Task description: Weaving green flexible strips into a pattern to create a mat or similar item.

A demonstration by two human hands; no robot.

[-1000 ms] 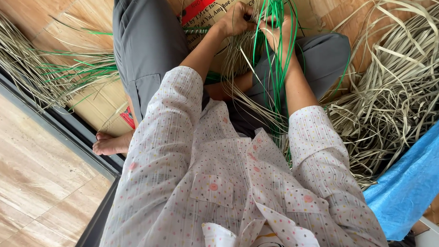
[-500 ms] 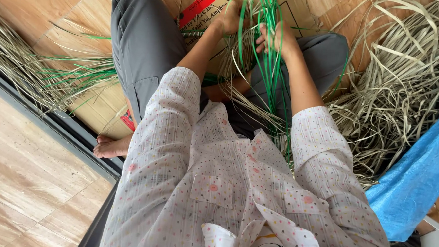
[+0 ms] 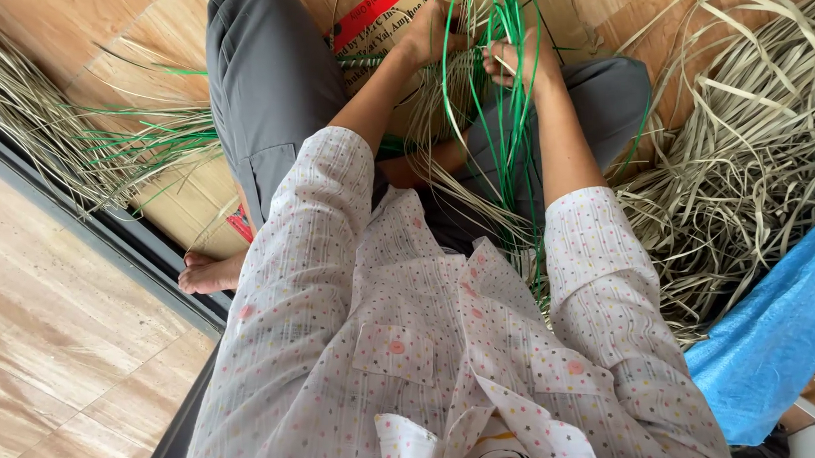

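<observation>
Both arms reach forward and away from the body, elbows bent, sleeves ending at the forearms. The left hand (image 3: 437, 31) is curled into a loose fist, knuckles up, fingers pinched closed. Just beside it, the right hand (image 3: 521, 61) is also curled, fingers folded inward, wrist bent slightly. The two hands nearly touch.

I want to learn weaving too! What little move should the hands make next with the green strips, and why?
Probably the right hand should draw its green strips snug across the tan strips that the left hand pinches. Both hands are closed on strips close together over the cardboard, and the long green ends hang loose toward the lap, so the crossing looks not yet tightened.
</observation>
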